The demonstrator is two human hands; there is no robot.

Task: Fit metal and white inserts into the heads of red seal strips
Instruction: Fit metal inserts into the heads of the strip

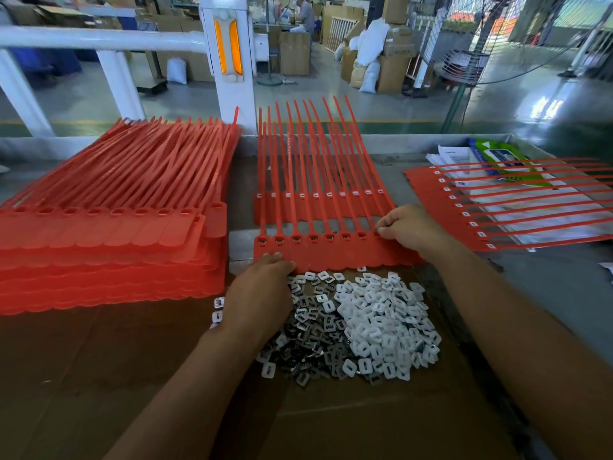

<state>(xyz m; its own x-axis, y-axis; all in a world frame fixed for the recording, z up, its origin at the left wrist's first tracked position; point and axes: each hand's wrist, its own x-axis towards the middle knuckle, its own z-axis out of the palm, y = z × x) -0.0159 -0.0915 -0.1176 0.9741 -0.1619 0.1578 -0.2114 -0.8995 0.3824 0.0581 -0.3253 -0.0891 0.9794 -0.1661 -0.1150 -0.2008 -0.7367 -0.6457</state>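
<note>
The front row of strips (335,258) lies on the worktop (547,280) just beyond the metal inserts (306,330) and white inserts (384,318). Our right hand (409,229) pinches the rightmost head; any insert between its fingertips is hidden. Our left hand (262,287) rests on the strips' near edge, fingers bent under, so we cannot tell what it holds.
</note>
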